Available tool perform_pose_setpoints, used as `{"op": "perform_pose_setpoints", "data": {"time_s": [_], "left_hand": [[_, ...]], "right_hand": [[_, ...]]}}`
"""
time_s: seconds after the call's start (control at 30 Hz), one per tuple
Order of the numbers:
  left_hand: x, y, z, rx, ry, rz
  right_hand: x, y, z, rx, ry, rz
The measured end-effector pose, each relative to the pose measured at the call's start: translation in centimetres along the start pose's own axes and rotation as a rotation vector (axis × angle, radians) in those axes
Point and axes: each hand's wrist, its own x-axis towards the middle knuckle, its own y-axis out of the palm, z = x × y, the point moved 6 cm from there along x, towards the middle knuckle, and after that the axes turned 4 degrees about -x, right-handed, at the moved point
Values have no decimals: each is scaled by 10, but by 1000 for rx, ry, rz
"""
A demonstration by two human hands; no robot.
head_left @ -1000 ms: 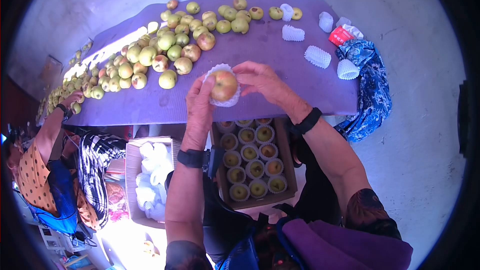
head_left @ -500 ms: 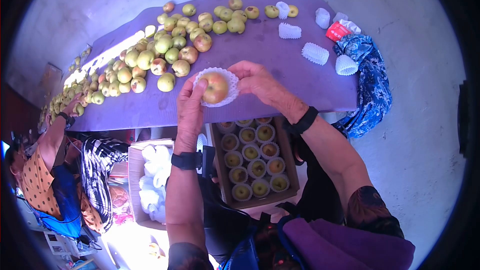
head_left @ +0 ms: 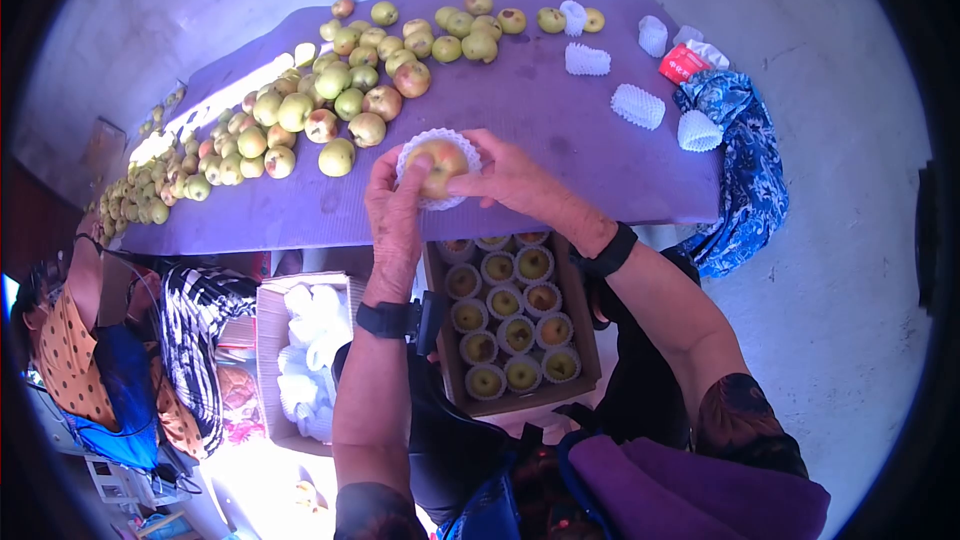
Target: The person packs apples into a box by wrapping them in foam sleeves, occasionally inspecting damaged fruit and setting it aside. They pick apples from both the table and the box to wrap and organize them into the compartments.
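A yellow-red apple (head_left: 447,162) sits inside a white foam net sleeve (head_left: 436,204), held above the table's front edge. My left hand (head_left: 393,210) is closed around its left side, thumb across the apple's face. From the right, my right hand (head_left: 515,178) grips the sleeve's edge, with a finger or thumb resting on the apple. Below the hands, a cardboard box (head_left: 587,377) contains rows of apples in foam sleeves (head_left: 515,334).
Loose apples (head_left: 295,112) spread over the purple-covered table (head_left: 560,160). Foam sleeves (head_left: 637,107), a red packet (head_left: 682,64) and blue patterned cloth (head_left: 755,170) lie right. A carton of white sleeves (head_left: 308,360) stands lower left, near a co-worker (head_left: 75,340).
My right hand has moved in over the sleeve, its digits now on the apple's front. The co-worker's arm at the left has drawn back from the apples.
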Motion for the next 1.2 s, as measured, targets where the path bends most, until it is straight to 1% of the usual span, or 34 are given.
{"op": "perform_pose_setpoints", "data": {"time_s": [0.07, 0.13, 0.2, 0.27, 0.3, 0.37, 0.43, 0.5, 0.57, 0.6, 0.67, 0.7, 0.73, 0.8, 0.83, 0.87, 0.9, 0.93, 1.0, 1.03, 1.07, 1.1, 1.13, 1.17, 1.2], "left_hand": [[-6, 9, 0, -44, -50, -7], [-6, 9, 3, -46, -84, 6], [-8, 10, 2, -47, -118, 18], [-10, 6, -3, 120, -175, -7], [-12, 6, -4, 118, -176, -10], [-14, 7, -10, 156, -80, -9], [-12, 1, -5, 172, -69, 1], [-9, 0, -2, 189, -60, 13], [-7, -2, -2, 183, -9, -21], [-5, -3, -1, 180, -21, -28], [-4, -5, -3, 296, 53, -47], [-6, -3, -10, 381, 129, -81], [-8, -4, -7, 380, 96, -99], [-8, 0, -16, 540, 262, -65], [-8, 0, -16, 539, 248, -72], [-10, 3, -19, 512, 290, -63], [-11, 5, -21, 484, 334, -53], [-9, 5, -19, 482, 326, -57], [-7, 6, -21, 495, 355, -32], [-6, 8, -20, 536, 325, 38], [-9, 12, -24, 536, 321, 36], [-14, 18, -23, 501, 207, 48], [-17, 20, -18, 462, 96, 59], [-18, 17, -18, 457, 97, 54], [-19, 22, -15, 407, 59, 179]], "right_hand": [[0, 3, 1, 19, -5, 2], [1, 6, -3, 139, 11, 30], [3, 4, -5, 162, 18, 24], [3, 2, -5, 185, 25, 20], [2, 1, -6, 190, 66, 15], [2, 1, -8, 194, 107, 13], [3, 2, -14, 198, 167, 37], [3, 1, -14, 211, 180, 47], [5, 1, -15, 223, 195, 60], [6, 1, -15, 230, 192, 64], [5, 2, -20, 243, 224, 78], [5, 2, -21, 223, 218, 87], [5, 3, -21, 203, 211, 98], [5, 4, -24, 188, 244, 95], [6, 3, -24, 207, 212, 78], [6, 0, -23, 226, 178, 58], [6, -1, -21, 228, 199, 70], [7, -2, -23, 227, 207, 73], [10, -4, -21, 273, 120, 76], [10, -5, -22, 274, 126, 78], [10, -7, -19, 271, 86, 80], [8, -9, -16, 266, 45, 82], [6, -11, -14, 263, 47, 85], [4, -12, -10, 177, 45, 110], [3, -12, -7, 90, 41, 133]]}}
